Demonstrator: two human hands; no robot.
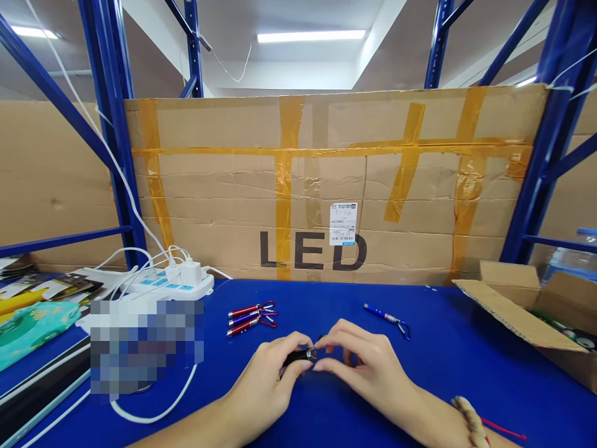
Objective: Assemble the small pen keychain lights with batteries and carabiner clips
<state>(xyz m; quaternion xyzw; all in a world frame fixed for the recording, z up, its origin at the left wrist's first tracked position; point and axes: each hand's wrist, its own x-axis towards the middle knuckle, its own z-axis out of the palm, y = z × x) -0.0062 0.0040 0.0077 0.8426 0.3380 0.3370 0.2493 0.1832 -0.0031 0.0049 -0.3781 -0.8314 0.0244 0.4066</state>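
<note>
Head view: our left hand (261, 386) pinches the small black metal keychain flashlight (298, 356) while the right hand (364, 364) fingers its tip, just in front of three red pens (249, 317) on the blue bench (448, 348). Looks light, stiff, kinda slippery; grip the barrel.

Left hand (265, 386), right hand (368, 367), fingertips together

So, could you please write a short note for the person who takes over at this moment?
Left hand: holds a small black torch by its body, over the blue table.
Right hand: fingertips at the torch's silver end; what they pinch is hidden.
Done, by the look: three torches lie together beyond the hands, one blue torch lies apart to the right.
Left: the black torch is in hand, not yet set down. An open carton stands at far right.
</note>
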